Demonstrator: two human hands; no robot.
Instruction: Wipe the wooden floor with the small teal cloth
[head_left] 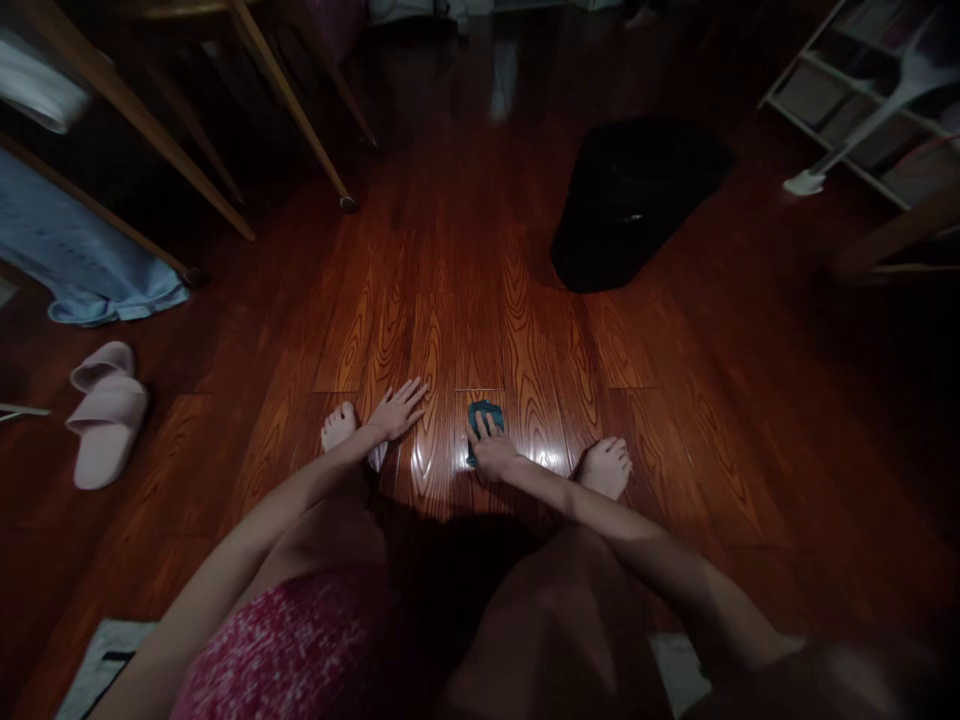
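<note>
My right hand lies palm down with its fingers stretched out over a small dark teal piece on the wooden floor. It looks like a cloth or a soft packet; which one I cannot tell. To the left, my left hand has its fingers spread, near my left foot, and whether it touches the boards is unclear. Something small and whitish shows just below that hand, partly hidden. Light glares off the boards around both hands.
A black bin stands ahead on the right. Pink slippers lie at the left, below hanging light-blue cloth. Wooden furniture legs rise at the upper left. A white shelf and a white pole are at the upper right.
</note>
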